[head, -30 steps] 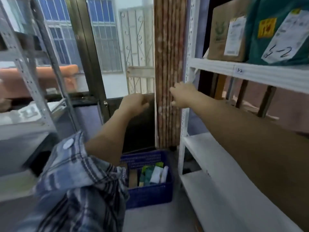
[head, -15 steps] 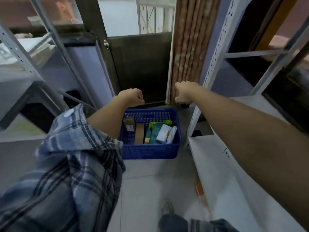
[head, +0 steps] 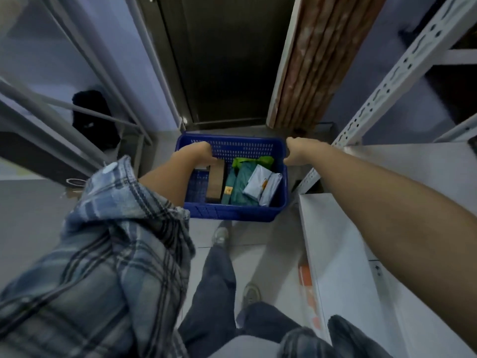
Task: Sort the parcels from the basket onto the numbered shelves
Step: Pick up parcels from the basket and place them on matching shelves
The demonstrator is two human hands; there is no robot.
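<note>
A blue plastic basket [head: 232,211] stands on the floor by the door. In it a brown cardboard box [head: 216,183] stands on edge beside green bags [head: 240,184] and a white mailer [head: 262,184]. My left hand [head: 197,153] reaches into the basket's back left, its fingers curled down at the top of the brown box. It covers a white-labelled parcel [head: 200,166], and whether it grips anything is hidden. My right hand [head: 296,151] hangs loosely curled at the basket's back right rim and holds nothing that I can see.
White shelf boards [head: 361,228] and a perforated upright [head: 387,86] stand on the right. A grey metal rack [head: 77,104] is on the left. A dark door [head: 222,60] and a brown ribbed roll [head: 309,60] are behind the basket. My legs and shoes [head: 220,236] are below.
My view has tilted down from the shelves to the floor. Both hands have dropped to the basket, the left into its back left, the right to its right rim.
</note>
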